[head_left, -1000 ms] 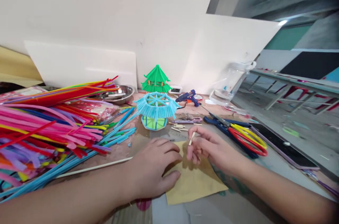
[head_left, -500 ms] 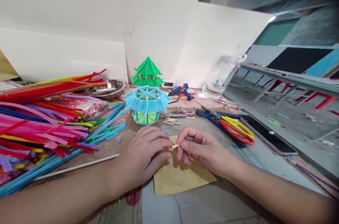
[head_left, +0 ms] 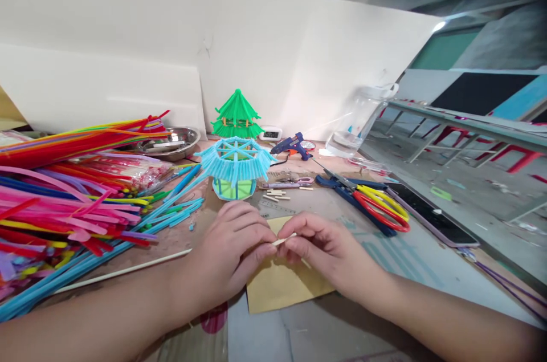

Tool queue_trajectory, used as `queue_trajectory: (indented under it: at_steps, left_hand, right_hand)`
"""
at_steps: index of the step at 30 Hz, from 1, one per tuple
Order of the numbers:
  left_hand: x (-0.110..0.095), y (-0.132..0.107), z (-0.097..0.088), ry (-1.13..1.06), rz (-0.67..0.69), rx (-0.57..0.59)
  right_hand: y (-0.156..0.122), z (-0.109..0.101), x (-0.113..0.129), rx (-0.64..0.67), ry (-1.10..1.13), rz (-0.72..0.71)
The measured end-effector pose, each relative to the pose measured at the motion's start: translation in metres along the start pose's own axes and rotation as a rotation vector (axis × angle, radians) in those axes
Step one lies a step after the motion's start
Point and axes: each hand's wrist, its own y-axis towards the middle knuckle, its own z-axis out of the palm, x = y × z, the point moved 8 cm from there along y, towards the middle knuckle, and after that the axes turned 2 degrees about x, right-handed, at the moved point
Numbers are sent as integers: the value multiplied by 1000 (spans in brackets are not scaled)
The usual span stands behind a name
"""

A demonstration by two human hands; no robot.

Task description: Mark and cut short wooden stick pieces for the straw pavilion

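A short pale wooden stick [head_left: 284, 240] is pinched between the fingertips of both my hands. My left hand [head_left: 241, 245] is closed on its left end, thumb and index finger together. My right hand [head_left: 322, 245] grips the other end with thumb and index finger, its other fingers curled below. Under the hands lies a tan square sheet [head_left: 280, 291], partly covered by them. Just beyond stands a small round model [head_left: 236, 165] with a light blue pipe-cleaner roof and a green base. Several short stick pieces [head_left: 276, 195] lie right of it.
Pipe cleaners [head_left: 68, 202] are heaped at left, near a metal bowl [head_left: 175, 145]. A green-roofed model [head_left: 237, 114], clock [head_left: 270, 134], glue gun [head_left: 294, 146] and water jug [head_left: 354, 122] stand behind. Pliers [head_left: 363, 211], scissors [head_left: 380, 205] and a phone [head_left: 431, 214] lie at right.
My right hand has shifted slightly left, closer to my left hand. The stick between the fingers now shows more of its length and lies at a shallower angle.
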Motion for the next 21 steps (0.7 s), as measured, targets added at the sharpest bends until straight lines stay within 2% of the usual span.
queue_trajectory:
  at_steps: [8,16,21]
  left_hand:
    - [-2,-1,0,23,53,-20]
    - [-2,1,-1,6,-1,11]
    - [2,1,2,17,8,25]
  right_hand:
    - [4,-2,-8,-14,49,46]
    - [7,-1,-9,-7,23,34]
    - [7,0,-4,-3,98,59]
